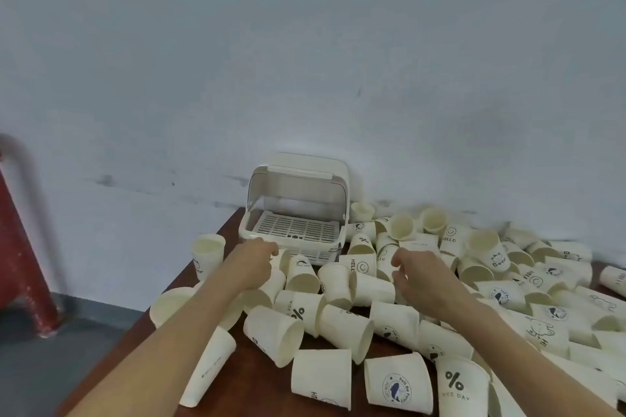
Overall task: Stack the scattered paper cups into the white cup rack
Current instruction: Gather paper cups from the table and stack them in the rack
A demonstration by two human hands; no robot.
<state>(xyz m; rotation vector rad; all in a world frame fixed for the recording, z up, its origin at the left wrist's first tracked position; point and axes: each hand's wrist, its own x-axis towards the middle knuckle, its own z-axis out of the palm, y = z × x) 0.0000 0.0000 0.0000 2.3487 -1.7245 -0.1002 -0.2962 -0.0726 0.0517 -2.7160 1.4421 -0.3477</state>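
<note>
The white cup rack [294,240] stands at the table's back left corner against the wall, with its lid raised and its slatted tray bare. Paper cups lie scattered in a heap across the table, most on their sides, such as one with a percent sign [455,386]. My left hand [254,262] is just in front of the rack's left front corner, fingers curled down at a cup [284,257]. Its fingertips are hidden, so the grip is unclear. My right hand [418,272] hovers over the cups right of the rack, fingers loosely curled, holding nothing.
One cup [207,256] stands upright near the brown table's left edge [135,332]. Cups reach the front and right borders of the view. A red metal frame [20,247] stands on the grey floor to the left. The pale wall is directly behind the rack.
</note>
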